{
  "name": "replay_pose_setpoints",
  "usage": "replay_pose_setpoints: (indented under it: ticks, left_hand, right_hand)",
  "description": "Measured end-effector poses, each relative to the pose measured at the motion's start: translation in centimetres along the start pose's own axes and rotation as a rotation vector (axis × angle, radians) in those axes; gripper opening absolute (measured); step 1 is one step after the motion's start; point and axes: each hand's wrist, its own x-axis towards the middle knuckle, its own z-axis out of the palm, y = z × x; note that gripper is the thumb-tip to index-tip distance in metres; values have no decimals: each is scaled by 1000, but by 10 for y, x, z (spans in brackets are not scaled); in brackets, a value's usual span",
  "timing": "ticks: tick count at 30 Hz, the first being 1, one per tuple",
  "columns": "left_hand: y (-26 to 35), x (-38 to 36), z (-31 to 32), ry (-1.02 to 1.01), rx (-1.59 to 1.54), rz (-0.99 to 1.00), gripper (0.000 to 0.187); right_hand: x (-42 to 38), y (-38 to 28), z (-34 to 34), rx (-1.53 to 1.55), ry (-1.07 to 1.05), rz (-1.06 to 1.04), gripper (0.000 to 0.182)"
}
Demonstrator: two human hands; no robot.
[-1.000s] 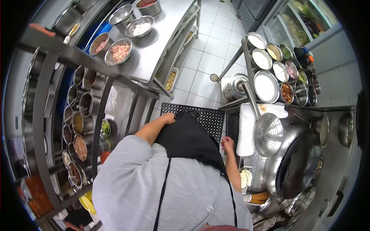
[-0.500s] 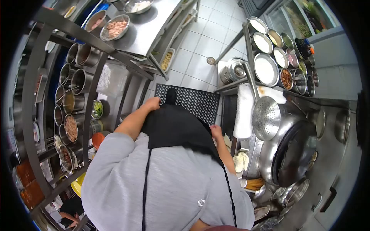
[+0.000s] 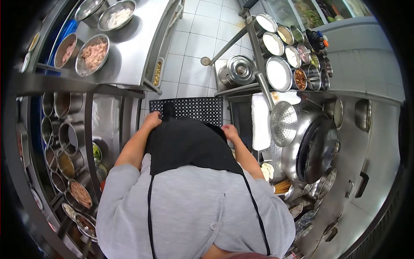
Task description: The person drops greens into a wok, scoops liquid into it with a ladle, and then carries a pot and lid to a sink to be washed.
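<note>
A black apron (image 3: 185, 144) hangs over the front of a grey shirt. At the apron's upper left edge is my left hand (image 3: 153, 119), its fingers closed at the cloth. My right hand (image 3: 229, 131) is pinched at the right edge of the same apron. Beyond both hands lies a black perforated floor mat (image 3: 194, 108). To the right of my right hand are a white towel (image 3: 260, 123) and a perforated metal ladle (image 3: 284, 124).
A wok (image 3: 317, 149) sits on the stove at the right. Bowls of raw meat (image 3: 93, 54) stand on a steel table (image 3: 133, 56). Metal containers line a shelf (image 3: 88, 142) at left. Pots of white powder (image 3: 279, 74) and a lidded pot (image 3: 240, 69) stand ahead right.
The camera view has turned, so the table, mat and stove have shifted in the frame. Both hands remain at the apron's edges, and the right forearm is raised more toward the front.
</note>
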Motion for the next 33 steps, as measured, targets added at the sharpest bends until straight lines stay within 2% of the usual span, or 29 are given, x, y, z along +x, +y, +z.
replay_pose_setpoints:
  ticks: [2, 4, 7, 8, 9, 12, 15, 19, 21, 23, 27, 29, 33]
  left_hand:
    - [-2, 19, -4, -108, 14, 35, 40]
    - [16, 34, -13, -180, 60, 51, 41]
    - [39, 58, -25, -191, -13, 179, 41]
    - [58, 59, -38, -207, -30, 168, 41]
    - [74, 61, -45, -196, -41, 187, 41]
    - [102, 82, -53, -186, -104, 259, 43]
    - [130, 96, -64, -225, -168, 249, 43]
    - [155, 114, -78, -350, -131, 188, 44]
    - [153, 125, -88, -321, -81, 235, 45]
    - [157, 140, -105, -327, -19, 249, 47]
    - [179, 159, -149, -334, 41, 197, 49]
    - [192, 173, -165, -306, -9, 199, 49]
    - [215, 185, -181, -287, 86, 239, 49]
  right_hand:
    - [-13, -34, -7, -43, -3, -32, 24]
    - [11, -31, 7, -97, 37, -135, 28]
    - [28, -57, 17, -144, -9, -207, 29]
    - [29, -71, 11, -158, -37, -217, 28]
    - [25, -91, 6, -266, -28, -240, 29]
    - [10, -147, -14, -270, -61, -370, 29]
    - [-31, -216, -56, -297, -116, -543, 29]
    - [-58, -266, -120, -145, -219, -736, 26]
    - [-72, -288, -168, -217, -250, -793, 25]
    - [-82, -299, -210, -243, -236, -885, 26]
    - [-88, -314, -274, -202, -340, -902, 28]
    - [-79, -314, -287, -171, -345, -926, 30]
    - [-58, -311, -296, -74, -332, -956, 32]
